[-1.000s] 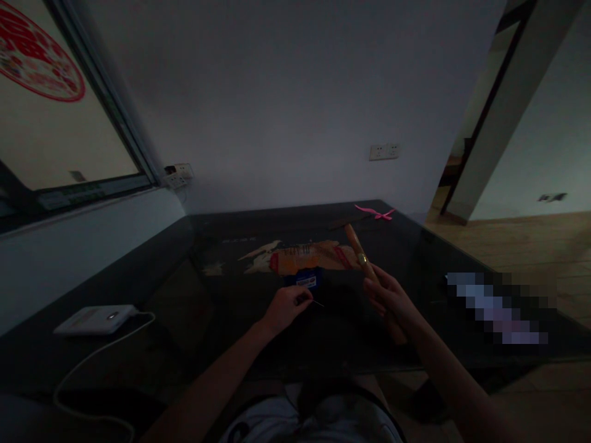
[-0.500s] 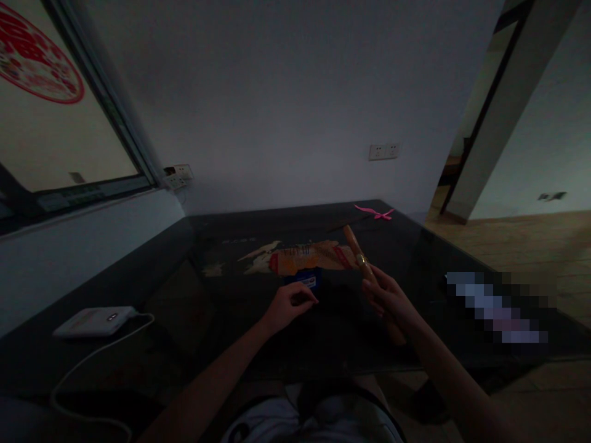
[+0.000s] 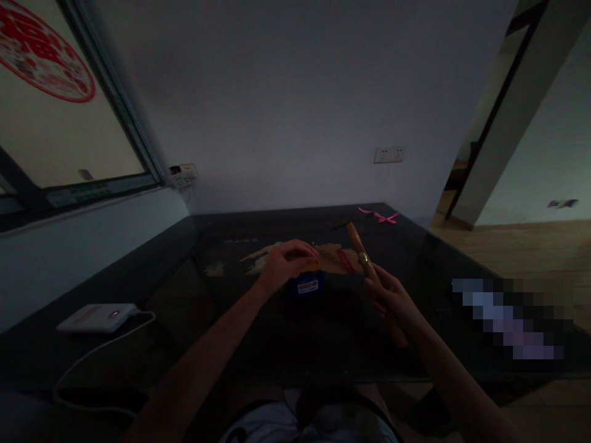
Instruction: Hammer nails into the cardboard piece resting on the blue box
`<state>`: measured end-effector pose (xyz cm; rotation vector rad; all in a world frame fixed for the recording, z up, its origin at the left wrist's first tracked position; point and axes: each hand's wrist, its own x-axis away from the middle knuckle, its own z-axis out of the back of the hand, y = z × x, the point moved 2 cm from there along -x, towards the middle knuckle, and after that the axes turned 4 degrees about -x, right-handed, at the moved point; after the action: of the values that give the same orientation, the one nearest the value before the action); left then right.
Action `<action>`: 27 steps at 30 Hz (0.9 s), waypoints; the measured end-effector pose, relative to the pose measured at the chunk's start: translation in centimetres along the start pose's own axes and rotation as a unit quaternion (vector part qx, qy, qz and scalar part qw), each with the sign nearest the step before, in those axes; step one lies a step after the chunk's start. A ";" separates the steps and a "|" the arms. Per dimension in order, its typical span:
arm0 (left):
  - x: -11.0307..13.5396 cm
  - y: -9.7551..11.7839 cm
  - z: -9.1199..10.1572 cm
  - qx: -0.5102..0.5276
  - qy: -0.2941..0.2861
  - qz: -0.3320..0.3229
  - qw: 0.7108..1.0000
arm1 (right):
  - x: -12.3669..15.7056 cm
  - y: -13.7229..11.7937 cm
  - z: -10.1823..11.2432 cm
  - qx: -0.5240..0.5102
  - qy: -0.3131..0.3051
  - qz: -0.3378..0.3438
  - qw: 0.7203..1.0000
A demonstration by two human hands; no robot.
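The room is dim. My right hand (image 3: 390,299) is closed round a long orange-brown stick (image 3: 361,252) with a pale band, which points up and away over the dark table (image 3: 231,320). My left hand (image 3: 285,264) reaches forward with curled fingers over an orange packet (image 3: 335,258) and a small blue box (image 3: 307,286) with a white label. Its fingertips rest on or just above the packet's left part; whether they grip anything is unclear. A thin needle-like piece seen earlier is not visible now.
A white flat device (image 3: 95,317) with a white cable (image 3: 92,357) lies at the table's left. A pink ribbon (image 3: 381,216) lies at the far right corner. A blurred object (image 3: 508,320) sits at the right edge. Wall sockets (image 3: 388,154) are behind.
My left hand moved forward from the table near the blue box up to the orange packet. The thin pin it pinched a second ago is no longer seen. My right hand stayed put.
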<state>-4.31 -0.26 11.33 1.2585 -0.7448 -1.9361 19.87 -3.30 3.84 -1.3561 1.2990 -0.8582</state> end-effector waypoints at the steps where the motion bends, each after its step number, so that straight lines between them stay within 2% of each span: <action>1: -1.3 -0.6 0.2 -0.012 0.011 0.005 1.000 | -0.1 -0.4 -0.2 -0.003 -0.002 0.004 1.000; 5: -5.5 -3.6 0.1 -0.074 0.013 0.001 0.997 | -0.3 -2.1 -0.7 0.005 -0.015 0.020 1.000; 8: -7.1 -5.6 -0.5 -0.130 -0.002 -0.005 0.991 | -0.3 -3.0 -0.8 0.032 -0.009 0.013 0.999; 14: -7.2 -7.4 -0.7 -0.227 -0.035 -0.008 0.973 | -0.3 -4.1 -1.3 0.061 -0.017 0.013 0.998; 20: -6.9 -7.3 -0.4 -0.247 -0.065 -0.023 0.967 | -0.7 -3.6 -1.1 0.082 -0.026 0.018 0.996; 27: -6.9 -7.5 -0.5 -0.240 -0.089 -0.006 0.967 | -0.8 -3.5 -1.2 0.105 -0.037 -0.004 0.994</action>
<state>-3.78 9.67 8.96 0.8019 -0.3185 -2.0928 19.45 -3.19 7.64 -1.2166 1.1148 -0.9153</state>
